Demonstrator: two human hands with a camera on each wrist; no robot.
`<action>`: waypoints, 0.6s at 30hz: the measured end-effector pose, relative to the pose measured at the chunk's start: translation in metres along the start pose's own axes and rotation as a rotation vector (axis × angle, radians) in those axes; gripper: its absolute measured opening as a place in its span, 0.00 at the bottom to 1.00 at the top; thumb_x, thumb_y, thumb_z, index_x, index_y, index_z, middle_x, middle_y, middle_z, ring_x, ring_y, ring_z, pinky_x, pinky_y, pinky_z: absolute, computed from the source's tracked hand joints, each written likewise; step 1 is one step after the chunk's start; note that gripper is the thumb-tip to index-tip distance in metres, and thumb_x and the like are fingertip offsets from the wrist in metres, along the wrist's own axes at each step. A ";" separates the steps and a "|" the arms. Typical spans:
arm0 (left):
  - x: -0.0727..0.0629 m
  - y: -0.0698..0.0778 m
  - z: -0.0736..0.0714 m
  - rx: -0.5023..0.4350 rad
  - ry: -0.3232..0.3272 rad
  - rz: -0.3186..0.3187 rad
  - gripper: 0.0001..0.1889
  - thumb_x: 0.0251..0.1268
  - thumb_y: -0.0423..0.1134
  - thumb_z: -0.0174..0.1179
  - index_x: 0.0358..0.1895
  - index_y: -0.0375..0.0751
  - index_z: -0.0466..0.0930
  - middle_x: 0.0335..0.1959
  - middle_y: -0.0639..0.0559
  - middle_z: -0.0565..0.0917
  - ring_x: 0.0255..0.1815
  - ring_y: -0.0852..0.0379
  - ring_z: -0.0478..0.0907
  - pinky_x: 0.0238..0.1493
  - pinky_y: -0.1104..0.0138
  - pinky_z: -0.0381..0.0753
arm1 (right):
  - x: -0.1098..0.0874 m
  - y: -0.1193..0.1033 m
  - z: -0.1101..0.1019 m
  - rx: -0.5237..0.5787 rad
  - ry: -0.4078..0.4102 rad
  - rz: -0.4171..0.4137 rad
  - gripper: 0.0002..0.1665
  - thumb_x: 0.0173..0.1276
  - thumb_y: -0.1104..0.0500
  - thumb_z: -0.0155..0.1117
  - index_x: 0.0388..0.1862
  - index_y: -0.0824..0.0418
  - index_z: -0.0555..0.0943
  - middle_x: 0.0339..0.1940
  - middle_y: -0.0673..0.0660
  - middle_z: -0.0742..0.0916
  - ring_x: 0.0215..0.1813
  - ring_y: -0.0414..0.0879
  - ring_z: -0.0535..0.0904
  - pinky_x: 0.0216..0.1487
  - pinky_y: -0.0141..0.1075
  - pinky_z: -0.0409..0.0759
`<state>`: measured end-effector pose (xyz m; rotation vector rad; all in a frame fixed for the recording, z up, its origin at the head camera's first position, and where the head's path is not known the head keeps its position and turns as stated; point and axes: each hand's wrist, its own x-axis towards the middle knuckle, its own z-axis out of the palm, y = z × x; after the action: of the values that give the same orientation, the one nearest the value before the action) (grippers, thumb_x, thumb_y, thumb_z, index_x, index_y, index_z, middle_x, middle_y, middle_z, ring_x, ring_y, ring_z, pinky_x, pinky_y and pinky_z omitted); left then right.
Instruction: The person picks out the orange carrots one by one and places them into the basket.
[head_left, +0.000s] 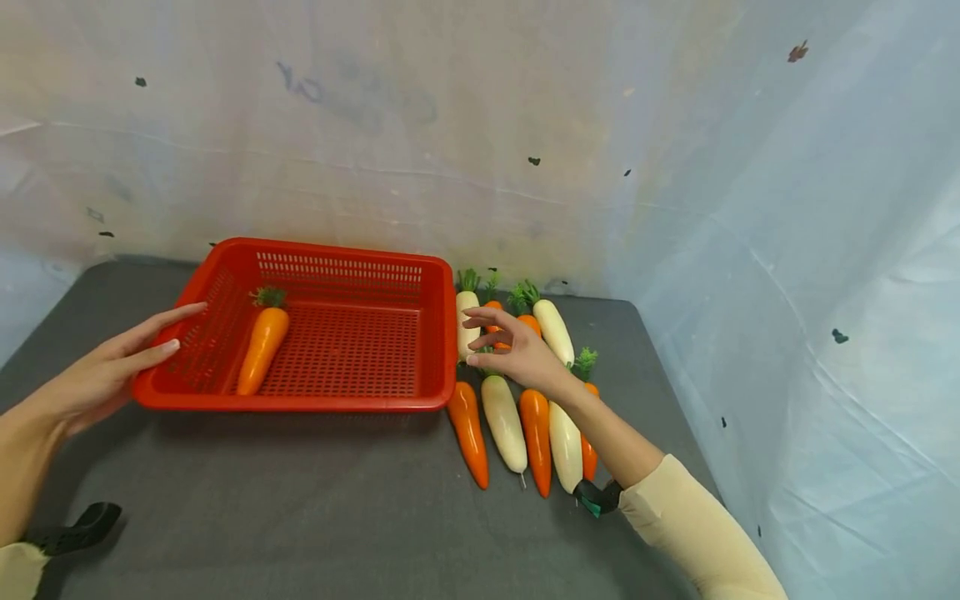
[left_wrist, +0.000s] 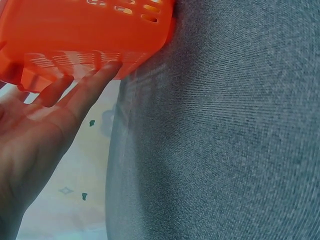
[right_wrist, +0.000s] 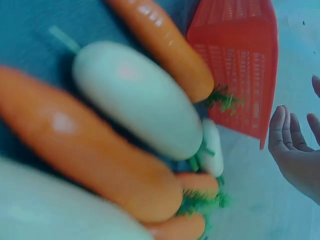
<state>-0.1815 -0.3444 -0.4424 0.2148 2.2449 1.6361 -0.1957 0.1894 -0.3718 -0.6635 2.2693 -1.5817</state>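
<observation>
A red plastic basket (head_left: 300, 403) with slotted walls stands on the grey table, one orange carrot (head_left: 264, 346) lying inside near its left end. My left hand (head_left: 108, 371) grips the basket's left end, thumb and a finger over the rim; in the left wrist view other fingers (left_wrist: 95, 87) lie along the outer wall. Beside the basket's right wall, my right hand (head_left: 525, 354) hovers over a cluster of carrots and white radishes, fingers slightly bent and thumb apart, holding nothing. A white radish (head_left: 467, 321) is near its fingertips. In the right wrist view this hand (right_wrist: 300, 160) is also empty.
In the front row lie carrots (head_left: 469, 437) and white radishes (head_left: 504, 425) side by side, with more behind, including a white radish (head_left: 553, 329). Pale sheeting (head_left: 375, 125) hangs behind the table and on its right. Dark straps sit at both wrists.
</observation>
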 end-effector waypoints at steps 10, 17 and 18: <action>-0.003 -0.001 0.000 -0.013 -0.008 -0.037 0.31 0.82 0.46 0.41 0.80 0.69 0.39 0.78 0.53 0.39 0.51 0.71 0.73 0.45 0.61 0.83 | -0.020 0.016 -0.021 -0.063 0.078 0.007 0.35 0.68 0.62 0.68 0.73 0.53 0.69 0.66 0.57 0.76 0.59 0.63 0.77 0.53 0.45 0.81; -0.001 -0.001 -0.001 -0.004 -0.004 -0.029 0.31 0.82 0.46 0.41 0.80 0.68 0.40 0.80 0.53 0.37 0.52 0.72 0.73 0.45 0.61 0.83 | -0.037 0.026 -0.036 -0.078 0.118 0.019 0.35 0.70 0.60 0.67 0.73 0.50 0.68 0.67 0.55 0.75 0.62 0.63 0.75 0.52 0.46 0.81; 0.000 0.000 -0.001 -0.005 -0.006 -0.024 0.31 0.82 0.46 0.41 0.80 0.68 0.40 0.80 0.53 0.37 0.52 0.72 0.73 0.45 0.61 0.83 | -0.039 0.027 -0.038 -0.079 0.124 0.021 0.35 0.70 0.60 0.67 0.73 0.50 0.68 0.66 0.55 0.75 0.62 0.63 0.75 0.52 0.45 0.81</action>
<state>-0.1814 -0.3455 -0.4425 0.1906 2.2301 1.6260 -0.1861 0.2483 -0.3841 -0.5731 2.4306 -1.5715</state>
